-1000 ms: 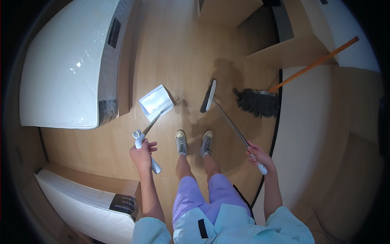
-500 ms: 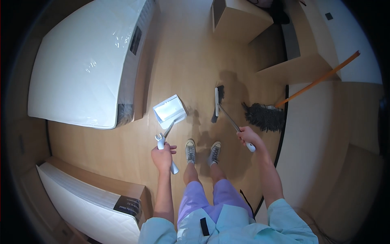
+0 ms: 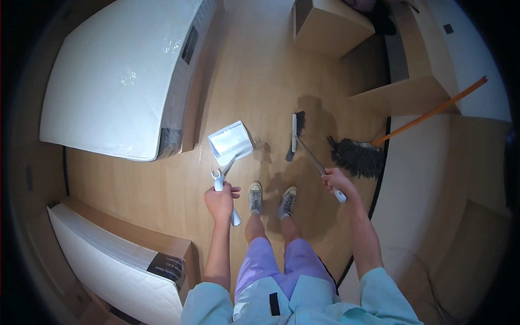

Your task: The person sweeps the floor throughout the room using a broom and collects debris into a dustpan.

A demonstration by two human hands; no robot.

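My left hand (image 3: 220, 202) is closed round the white grip of a long-handled dustpan (image 3: 231, 142). The white pan is at the far end of its handle, ahead of my left foot. My right hand (image 3: 337, 182) is wrapped round the handle of a broom (image 3: 295, 132), whose white head with dark bristles is to the right of the pan and apart from it. Whether the pan and bristles touch the floor I cannot tell for sure. A dark fluffy mop head (image 3: 357, 157) on an orange pole lies just beyond my right hand.
A plastic-wrapped mattress (image 3: 114, 81) on a wooden base stands at the far left. Another mattress (image 3: 119, 271) is at the near left. A wooden cabinet (image 3: 333, 30) and a desk-like unit (image 3: 406, 92) stand at the far right. Thin cables (image 3: 433, 292) lie at the near right.
The view has shifted slightly, so the scene sits a little differently in the picture. Both hands keep their holds; the dustpan and broom show no clear movement over the floor.
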